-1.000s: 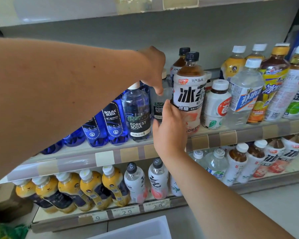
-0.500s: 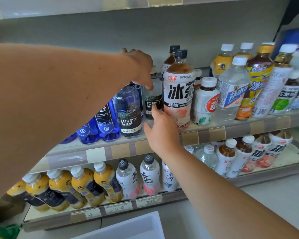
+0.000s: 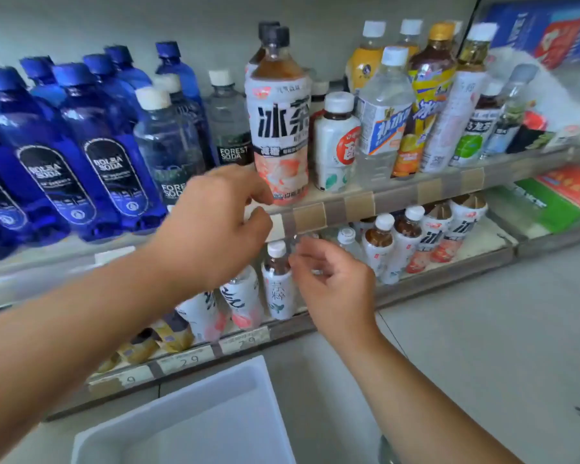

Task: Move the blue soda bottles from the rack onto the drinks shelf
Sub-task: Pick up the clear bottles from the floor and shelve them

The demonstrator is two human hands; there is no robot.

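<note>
The blue soda bottles (image 3: 81, 152) stand in rows on the left part of the drinks shelf (image 3: 318, 214), beside two clear soda bottles (image 3: 171, 142) and a tall iced tea bottle (image 3: 280, 128). Both hands hang in front of the shelf edge and hold nothing. The left hand (image 3: 211, 226) has a narrow grip, fingers loosely curled. The right hand (image 3: 335, 283) is lower, its grip also loose. A white bin (image 3: 188, 416) lies below.
</note>
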